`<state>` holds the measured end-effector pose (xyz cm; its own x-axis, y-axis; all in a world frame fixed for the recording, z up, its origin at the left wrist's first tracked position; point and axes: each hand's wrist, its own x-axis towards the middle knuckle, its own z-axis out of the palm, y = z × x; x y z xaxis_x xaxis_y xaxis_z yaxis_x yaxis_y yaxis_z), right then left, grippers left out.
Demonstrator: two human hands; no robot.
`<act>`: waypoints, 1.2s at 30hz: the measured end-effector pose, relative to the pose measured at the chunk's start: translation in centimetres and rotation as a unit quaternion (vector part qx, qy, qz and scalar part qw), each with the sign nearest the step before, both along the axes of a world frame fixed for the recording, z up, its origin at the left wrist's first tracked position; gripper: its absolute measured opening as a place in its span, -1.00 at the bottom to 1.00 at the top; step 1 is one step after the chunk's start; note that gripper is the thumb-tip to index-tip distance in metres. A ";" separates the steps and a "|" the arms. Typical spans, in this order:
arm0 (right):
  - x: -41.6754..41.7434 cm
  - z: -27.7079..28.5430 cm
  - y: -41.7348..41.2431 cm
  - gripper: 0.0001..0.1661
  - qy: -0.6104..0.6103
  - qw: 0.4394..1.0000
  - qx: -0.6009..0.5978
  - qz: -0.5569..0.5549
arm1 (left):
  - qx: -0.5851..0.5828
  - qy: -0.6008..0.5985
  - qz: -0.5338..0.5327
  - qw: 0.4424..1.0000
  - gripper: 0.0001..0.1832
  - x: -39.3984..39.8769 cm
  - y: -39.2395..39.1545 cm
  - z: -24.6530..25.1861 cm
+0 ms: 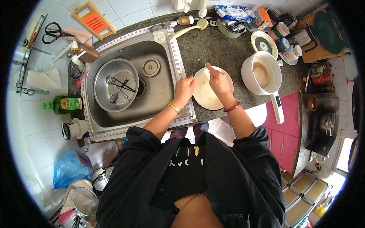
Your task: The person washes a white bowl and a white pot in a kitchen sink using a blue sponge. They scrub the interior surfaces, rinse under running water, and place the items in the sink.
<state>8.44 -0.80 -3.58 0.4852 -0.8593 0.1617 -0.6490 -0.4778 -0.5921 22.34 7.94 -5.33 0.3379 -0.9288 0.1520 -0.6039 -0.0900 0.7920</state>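
My left hand (184,90) grips the left rim of a round cream-coloured dish or lid (203,95), which is at the counter's front edge beside the sink. Over the same round piece is my right hand (219,81), its fingers mostly curled and one reaching to the far rim. A small shiny grey bit (206,65) shows at that fingertip; whether the hand holds it is unclear. To the right stands a white long-handled pot (247,74) with a pale brownish patch on its inner bottom. Its handle sticks out past the counter edge.
Left of my hands, a steel bowl (98,98) with several spoons or similar utensils sits in the sink (159,111). A dish brush (186,30) lies behind. Along the back right are a green basin (228,32), a cream-rimmed lid (255,40) and jars (293,54).
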 end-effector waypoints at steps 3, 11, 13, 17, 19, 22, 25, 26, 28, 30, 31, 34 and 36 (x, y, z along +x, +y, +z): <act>0.3 -0.9 2.3 -0.49 0.030 0.995 -0.022 0.090 | 0.014 -0.015 -0.037 0.999 -0.80 0.1 -0.6 0.0; -0.4 -1.9 1.5 -0.43 0.022 0.997 -0.035 0.067 | 0.100 -0.029 -0.041 0.994 -0.78 0.2 -0.9 0.8; 0.3 -1.5 3.1 -0.46 -0.028 0.993 -0.034 0.106 | 0.112 -0.025 -0.034 0.993 -0.80 0.0 -0.8 0.9; -0.4 -0.9 0.5 -0.51 -0.062 0.998 -0.015 -0.017 | 0.110 -0.046 0.013 0.993 -0.87 -0.8 -0.5 2.1; -0.3 -0.1 1.6 -0.50 -0.019 0.998 -0.051 -0.019 | 0.102 -0.062 0.028 0.993 -0.87 -1.3 -0.6 2.0; 0.5 -0.1 3.3 -0.50 -0.009 0.996 -0.004 0.084 | 0.118 -0.071 0.019 0.990 -0.85 -2.2 -0.8 1.6; -0.4 0.0 1.1 -0.51 0.019 1.000 0.000 -0.008 | 0.124 -0.067 0.038 0.989 -0.87 -2.7 -1.1 1.8; -0.6 -0.1 0.6 -0.54 -0.022 0.998 -0.023 -0.051 | 0.138 -0.065 0.034 0.988 -0.89 -2.7 -1.0 2.0; -1.1 -1.1 1.4 -0.52 0.023 0.999 -0.040 0.016 | 0.104 -0.057 0.031 0.992 -0.86 -3.0 -1.2 1.1; -0.9 -1.9 3.2 -0.51 0.100 0.988 0.049 0.106 | 0.074 -0.053 0.027 0.996 -0.80 -3.0 -1.4 0.0; -1.3 -2.3 3.9 -0.51 0.074 0.990 0.052 0.112 | 0.059 -0.052 0.023 0.997 -0.77 -2.8 -1.6 -0.4; -2.0 -2.2 3.1 -0.51 -0.010 0.999 0.035 0.024 | 0.018 -0.045 0.001 0.999 -0.67 -2.0 -1.5 -1.8; -1.5 1.3 3.3 -0.54 -0.076 0.996 0.034 -0.018 | 0.012 -0.017 -0.011 1.000 -0.61 -1.6 -1.4 -2.2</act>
<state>6.91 2.49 -2.31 0.4289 -0.8869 0.1714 -0.5652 -0.4115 -0.7150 20.77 6.59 -7.56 0.3116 -0.9398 0.1403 -0.6332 -0.0953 0.7681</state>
